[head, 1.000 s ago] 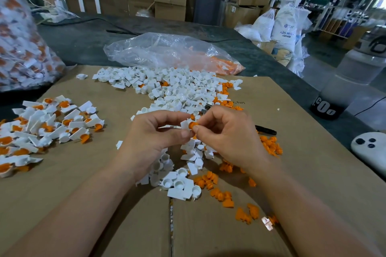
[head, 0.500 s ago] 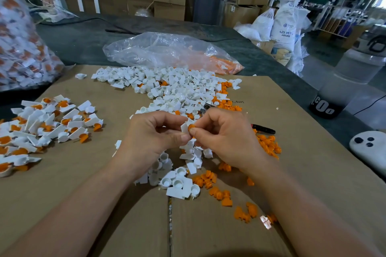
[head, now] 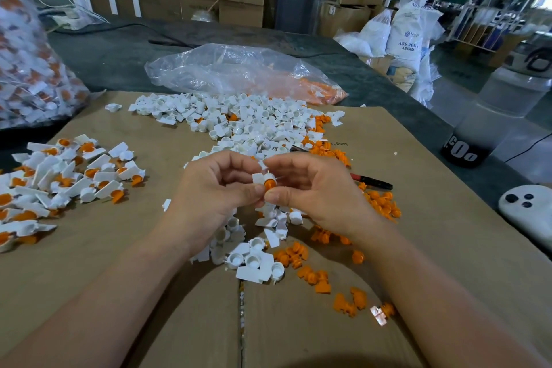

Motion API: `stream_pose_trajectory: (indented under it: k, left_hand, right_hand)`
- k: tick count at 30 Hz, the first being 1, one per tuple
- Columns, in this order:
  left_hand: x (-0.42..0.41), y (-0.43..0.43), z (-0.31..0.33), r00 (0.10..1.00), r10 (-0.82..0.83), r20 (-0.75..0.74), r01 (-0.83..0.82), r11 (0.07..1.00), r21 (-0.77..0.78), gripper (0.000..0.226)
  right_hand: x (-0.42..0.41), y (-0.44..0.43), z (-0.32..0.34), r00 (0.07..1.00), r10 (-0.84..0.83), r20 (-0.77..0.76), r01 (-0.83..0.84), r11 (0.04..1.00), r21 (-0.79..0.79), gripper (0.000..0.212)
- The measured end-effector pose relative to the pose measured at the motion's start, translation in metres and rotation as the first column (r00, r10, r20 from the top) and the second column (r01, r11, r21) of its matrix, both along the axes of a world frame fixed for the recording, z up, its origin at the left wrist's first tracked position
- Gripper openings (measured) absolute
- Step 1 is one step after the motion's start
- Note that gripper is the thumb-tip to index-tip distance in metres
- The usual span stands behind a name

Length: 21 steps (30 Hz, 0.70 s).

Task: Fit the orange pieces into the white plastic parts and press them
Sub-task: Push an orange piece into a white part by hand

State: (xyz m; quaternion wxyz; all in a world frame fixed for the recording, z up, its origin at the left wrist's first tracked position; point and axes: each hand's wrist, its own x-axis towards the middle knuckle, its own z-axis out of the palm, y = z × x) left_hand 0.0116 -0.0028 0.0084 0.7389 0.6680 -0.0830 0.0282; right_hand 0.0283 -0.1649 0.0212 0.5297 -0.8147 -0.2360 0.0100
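Both forearms came in from the bottom edge and met over the middle of the cardboard sheet (head: 143, 254), wrists raised, palms turned toward each other. The left hand (head: 215, 191) had its fingers curled, thumb and forefinger pinching a white part (head: 257, 179). The right hand (head: 319, 194), curled likewise, gripped an orange piece (head: 269, 183) between its thumb below and its forefinger above. The two thumb tips nearly touched under the piece.

The orange piece sat at the right end of the white part, held in the air above the sheet. Its long axis ran roughly up and down, the lower end toward the thumbs. The white part's flat tab pointed left, into the left hand. How deep the piece sat could not be told.

Under the hands lay scattered white parts and loose orange pieces (head: 316, 278). A large heap of white parts (head: 239, 122) lay beyond them, and a clear plastic bag (head: 239, 72) farther back. Fitted parts (head: 68, 173) were spread on the left of the sheet. A dark pen-like tool (head: 372, 182) lay just right of the right hand.
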Motion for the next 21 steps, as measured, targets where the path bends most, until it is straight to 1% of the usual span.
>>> stream_pose_trajectory:
  k: [3, 5, 8, 11, 14, 17, 21]
  left_hand:
    - [-0.0009, 0.0006, 0.0005, 1.0, -0.008, 0.017, 0.008, 1.0, -0.019, 0.011]
    - [-0.001, 0.0012, -0.0001, 1.0, 0.001, 0.029, 0.0, 1.0, -0.018, 0.007]
    - [-0.0011, 0.0009, -0.0015, 0.999, 0.038, 0.029, -0.039, 0.999, 0.008, 0.006]
    - [-0.0026, 0.0002, -0.002, 0.998, 0.044, 0.032, -0.046, 0.998, 0.039, 0.005]
    - [-0.0041, -0.0007, -0.0018, 0.998, 0.043, 0.036, -0.046, 0.996, 0.071, 0.01]
    - [-0.0045, -0.001, -0.0008, 0.999, 0.035, 0.016, -0.036, 0.998, 0.048, 0.011]
    - [-0.0021, 0.0007, 0.0001, 0.998, 0.03, -0.046, -0.03, 1.0, -0.008, 0.006]
  right_hand:
    - [-0.0012, 0.0011, -0.0007, 1.0, 0.014, 0.012, -0.014, 1.0, 0.013, 0.031]
    - [-0.0011, 0.0009, -0.001, 1.0, 0.013, 0.015, -0.013, 1.0, 0.026, 0.031]
    - [-0.0005, 0.0011, -0.0018, 1.0, 0.002, 0.017, -0.002, 1.0, 0.004, 0.029]
    - [-0.0002, 0.0012, -0.0028, 1.0, 0.004, 0.015, -0.004, 1.0, -0.009, 0.032]
    - [0.0003, 0.0001, -0.0028, 1.0, 0.002, 0.009, -0.002, 1.0, -0.021, 0.032]
    - [0.0001, 0.0008, -0.0032, 1.0, 0.012, -0.003, -0.012, 1.0, -0.009, 0.033]
    - [-0.0005, 0.0032, -0.0031, 0.998, 0.029, 0.051, -0.03, 0.999, 0.034, 0.031]
